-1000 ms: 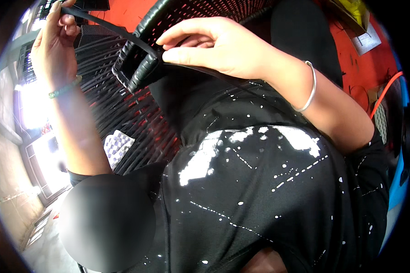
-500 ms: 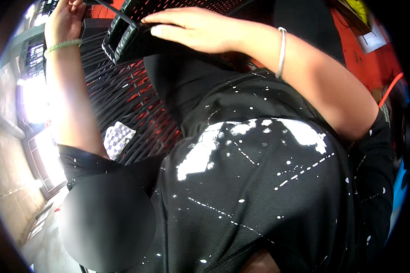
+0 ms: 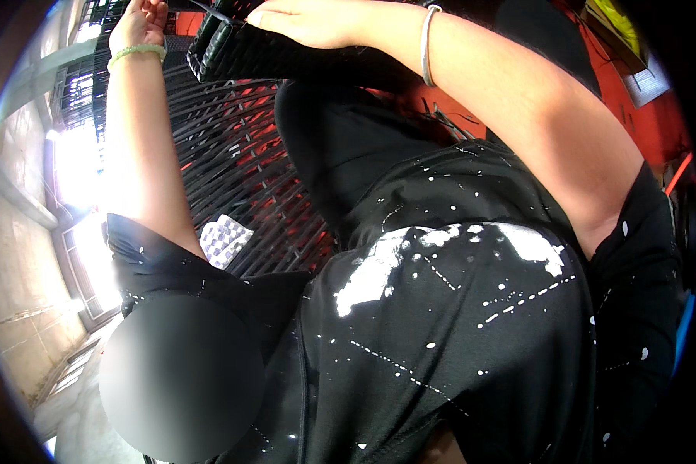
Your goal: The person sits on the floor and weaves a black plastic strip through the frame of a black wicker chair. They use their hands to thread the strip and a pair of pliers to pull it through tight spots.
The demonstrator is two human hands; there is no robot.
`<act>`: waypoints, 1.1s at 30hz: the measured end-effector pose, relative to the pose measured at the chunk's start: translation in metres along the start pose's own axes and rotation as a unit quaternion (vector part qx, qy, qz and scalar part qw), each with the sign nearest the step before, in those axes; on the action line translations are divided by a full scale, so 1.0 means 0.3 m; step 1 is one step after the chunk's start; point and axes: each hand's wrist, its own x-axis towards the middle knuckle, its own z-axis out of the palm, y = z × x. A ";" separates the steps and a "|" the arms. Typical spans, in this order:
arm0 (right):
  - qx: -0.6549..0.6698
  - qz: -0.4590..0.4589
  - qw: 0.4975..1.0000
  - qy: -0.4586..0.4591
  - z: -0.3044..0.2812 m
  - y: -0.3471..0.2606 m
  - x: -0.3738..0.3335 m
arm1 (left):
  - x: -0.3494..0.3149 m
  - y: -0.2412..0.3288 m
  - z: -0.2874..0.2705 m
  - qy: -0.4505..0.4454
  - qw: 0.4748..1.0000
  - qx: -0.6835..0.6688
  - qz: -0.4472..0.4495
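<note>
Nearest on my feed is a black shirt (image 3: 433, 387) splashed white. Past it, below the left hand (image 3: 141, 25), are a checkered cloth (image 3: 226, 240) and many black strands (image 3: 274, 185). The hands are apart: the right hand (image 3: 305, 22) rests on a black woven basket (image 3: 232, 56); the left curls near a strip (image 3: 213, 11) slanting from it. I cannot tell whether either grips. Right of the right hand, red floor (image 3: 634, 120).

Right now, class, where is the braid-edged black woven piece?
In the head view, the braid-edged black woven piece is at the top, left of centre, right of the left hand and just below the right hand.
</note>
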 end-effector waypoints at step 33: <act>-0.009 0.008 0.997 -0.070 -0.089 -0.266 -0.426 | -0.722 0.078 0.300 -0.164 0.984 0.059 0.045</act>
